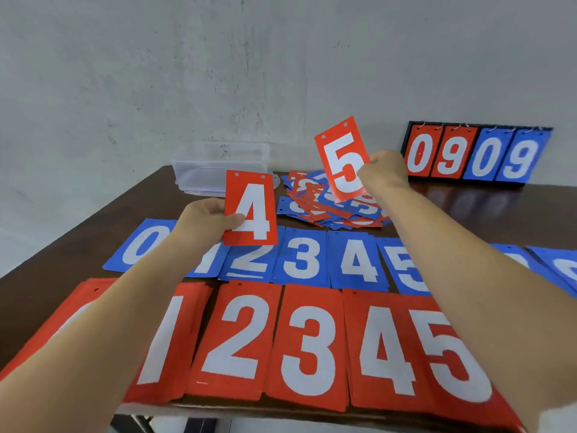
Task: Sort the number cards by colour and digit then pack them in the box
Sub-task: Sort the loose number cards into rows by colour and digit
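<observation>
On my monitor, left hand (199,220) fingers (234,220) pinch a red 4 card (251,210) before the clear box (218,164); right hand (385,171) fingers (362,174) pinch a red 5 card (343,160) above the unsorted heap (331,210). Lowering both, I judge, forearms (462,270) could sweep the sorted rows (301,260) on the worktop (93,232) askew.

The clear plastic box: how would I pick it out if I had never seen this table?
Look to the far edge of the dark brown table, against the grey wall. Left of the jumbled card pile stands the box. It is the only see-through thing there; everything near it is red or blue.
</observation>
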Available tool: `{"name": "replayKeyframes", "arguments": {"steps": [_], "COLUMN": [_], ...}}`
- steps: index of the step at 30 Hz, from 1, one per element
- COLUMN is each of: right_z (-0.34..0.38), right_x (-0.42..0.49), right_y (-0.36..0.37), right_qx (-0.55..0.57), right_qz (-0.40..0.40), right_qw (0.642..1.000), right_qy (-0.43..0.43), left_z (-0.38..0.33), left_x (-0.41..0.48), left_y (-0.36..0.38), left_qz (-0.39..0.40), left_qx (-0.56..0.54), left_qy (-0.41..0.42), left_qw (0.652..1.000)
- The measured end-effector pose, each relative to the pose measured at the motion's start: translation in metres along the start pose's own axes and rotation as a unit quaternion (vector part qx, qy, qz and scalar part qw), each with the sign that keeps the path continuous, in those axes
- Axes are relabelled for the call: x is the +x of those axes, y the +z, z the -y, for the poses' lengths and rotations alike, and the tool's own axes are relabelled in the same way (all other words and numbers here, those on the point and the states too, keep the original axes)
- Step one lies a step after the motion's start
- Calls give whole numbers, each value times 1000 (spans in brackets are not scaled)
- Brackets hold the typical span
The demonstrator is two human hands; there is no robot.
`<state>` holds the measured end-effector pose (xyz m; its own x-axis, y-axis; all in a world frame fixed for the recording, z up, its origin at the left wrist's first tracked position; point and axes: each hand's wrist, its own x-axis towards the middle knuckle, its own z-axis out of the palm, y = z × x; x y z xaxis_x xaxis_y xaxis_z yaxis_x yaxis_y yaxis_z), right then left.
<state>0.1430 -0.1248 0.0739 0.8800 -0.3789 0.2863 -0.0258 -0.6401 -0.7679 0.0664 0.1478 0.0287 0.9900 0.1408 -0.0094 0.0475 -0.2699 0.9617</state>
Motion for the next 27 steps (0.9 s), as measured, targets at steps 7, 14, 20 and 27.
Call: {"name": "replayKeyframes", "arguments": {"steps": [7,14,20,27], "right_z": [-23,-57,-86,-101], "right_x": [-81,-190,-230,-238], "right_y": [-63,-130,-146,-129], "right_qx": [51,122,69,-89], "right_qz": [-29,-19,14,20], "right_qw": [997,983,980,986], "right_qy": [46,134,184,138], "left_z": [0,-6,-8,-9], "left_x": [-54,-107,-139,-159], "left_y": [20,56,90,120], "left_qz": [94,178,164,108], "left_qx": [-8,15,58,188], "left_qy": [1,-11,-4,94], "left_qw": [996,984,985,972]}}
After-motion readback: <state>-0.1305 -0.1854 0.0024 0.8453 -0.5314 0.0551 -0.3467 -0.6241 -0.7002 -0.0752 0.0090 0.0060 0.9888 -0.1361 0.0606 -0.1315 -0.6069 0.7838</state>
